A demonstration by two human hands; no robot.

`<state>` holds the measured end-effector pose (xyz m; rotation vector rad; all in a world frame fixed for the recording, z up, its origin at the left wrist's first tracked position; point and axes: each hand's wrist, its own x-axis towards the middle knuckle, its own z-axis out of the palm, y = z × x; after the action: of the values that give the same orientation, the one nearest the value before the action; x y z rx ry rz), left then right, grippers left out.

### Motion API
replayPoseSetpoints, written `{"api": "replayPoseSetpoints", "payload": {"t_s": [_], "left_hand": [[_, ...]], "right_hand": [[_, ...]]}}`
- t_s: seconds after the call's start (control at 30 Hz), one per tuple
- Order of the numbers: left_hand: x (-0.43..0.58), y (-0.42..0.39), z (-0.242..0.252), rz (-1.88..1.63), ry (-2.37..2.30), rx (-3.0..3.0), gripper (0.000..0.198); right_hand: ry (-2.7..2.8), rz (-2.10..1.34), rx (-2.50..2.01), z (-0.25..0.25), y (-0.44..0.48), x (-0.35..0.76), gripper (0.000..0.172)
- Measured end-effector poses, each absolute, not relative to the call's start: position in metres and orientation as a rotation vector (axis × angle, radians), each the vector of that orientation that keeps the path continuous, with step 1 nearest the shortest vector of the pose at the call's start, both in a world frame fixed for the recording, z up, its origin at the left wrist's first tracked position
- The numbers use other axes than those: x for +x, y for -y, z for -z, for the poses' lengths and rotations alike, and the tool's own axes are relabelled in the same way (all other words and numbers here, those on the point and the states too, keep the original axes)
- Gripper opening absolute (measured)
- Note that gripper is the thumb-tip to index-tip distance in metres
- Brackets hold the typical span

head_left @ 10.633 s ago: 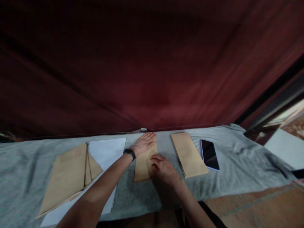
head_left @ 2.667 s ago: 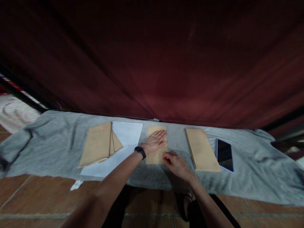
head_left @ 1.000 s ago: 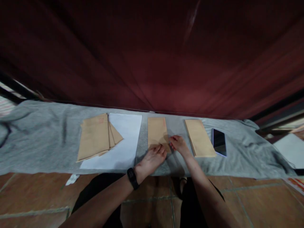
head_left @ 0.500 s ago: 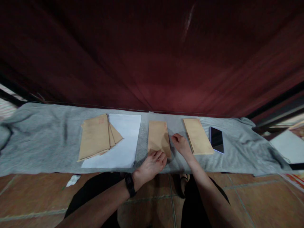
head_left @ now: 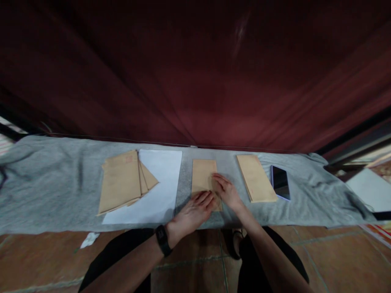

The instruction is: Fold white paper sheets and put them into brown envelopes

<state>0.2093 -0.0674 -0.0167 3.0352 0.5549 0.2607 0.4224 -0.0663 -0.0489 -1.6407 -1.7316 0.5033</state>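
Dark red backdrop (head_left: 195,81) behind; grey cloth (head_left: 61,179) under everything. Brown envelope (head_left: 203,175) lies flat before you, between white paper (head_left: 165,179) and the right-hand envelope stack (head_left: 256,179). Your left hand (head_left: 195,211) rests on its near end, your right hand (head_left: 227,192) at its right edge. Fingers of each lie together; whether they pinch, cannot tell. Phone (head_left: 280,182) just beyond that stack.

The left hand (head_left: 195,211) and right hand (head_left: 228,193) hide parts of the middle envelope (head_left: 203,175). At left, brown envelopes (head_left: 120,185) partly cover white paper (head_left: 165,175); their red print (head_left: 130,159) is too blurred to read. Both forearms (head_left: 131,262) are cut off at the near edge.
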Motion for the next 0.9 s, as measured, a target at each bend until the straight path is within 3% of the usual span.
{"api": "replayPoseSetpoints", "payload": {"t_s": [0.13,0.33,0.5,0.67,0.9], "left_hand": [[0.208,0.076,0.019,-0.242,-0.452,3.0,0.048],[0.21,0.08,0.017,-0.258,-0.373,2.757,0.046],[0.211,0.071,0.016,-0.279,-0.407,2.701,0.041],[0.211,0.073,0.03,-0.32,-0.432,2.778,0.062],[0.207,0.072,0.03,-0.294,-0.371,2.755,0.068]], "right_hand": [[1.725,-0.462,-1.692,0.05,0.064,0.428,0.04],[1.872,-0.375,-1.651,0.047,0.065,0.415,0.04],[2.129,-0.449,-1.649,0.042,0.068,0.407,0.051],[2.244,-0.416,-1.754,0.045,0.057,0.413,0.056],[2.302,-0.196,-1.878,0.054,0.007,0.426,0.061]]}}
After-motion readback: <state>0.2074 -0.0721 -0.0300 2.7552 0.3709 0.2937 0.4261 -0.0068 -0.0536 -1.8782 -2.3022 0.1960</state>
